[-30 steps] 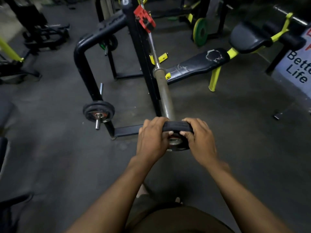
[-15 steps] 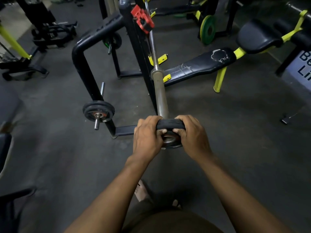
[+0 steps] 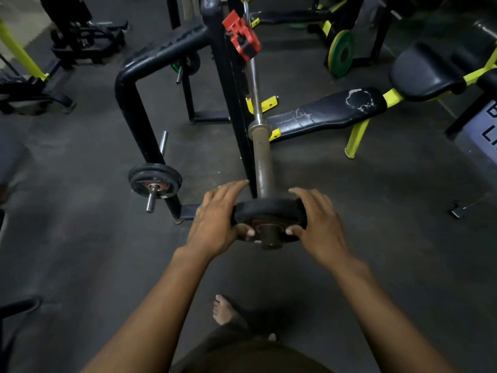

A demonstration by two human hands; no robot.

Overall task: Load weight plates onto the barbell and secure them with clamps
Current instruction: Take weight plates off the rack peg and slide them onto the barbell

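A small black weight plate [image 3: 269, 211] sits on the near end of the barbell sleeve [image 3: 262, 162], with the sleeve's tip poking through its hole. My left hand [image 3: 217, 222] grips the plate's left rim and my right hand [image 3: 320, 224] grips its right rim, thumbs on the near face. The barbell runs away from me into the black rack upright [image 3: 228, 84]. A red clamp [image 3: 242, 36] hangs on the rack above the bar.
Black plates [image 3: 154, 180] rest on a storage peg at the rack's left. A black bench with yellow legs [image 3: 330, 114] lies to the right, a green plate [image 3: 341, 53] behind it. My bare foot [image 3: 224, 309] stands on the dark floor below the bar.
The plate has slid onto the sleeve end, whose tip now shows through the hole. My fingers have loosened from curled over the top to flatter along the rim.
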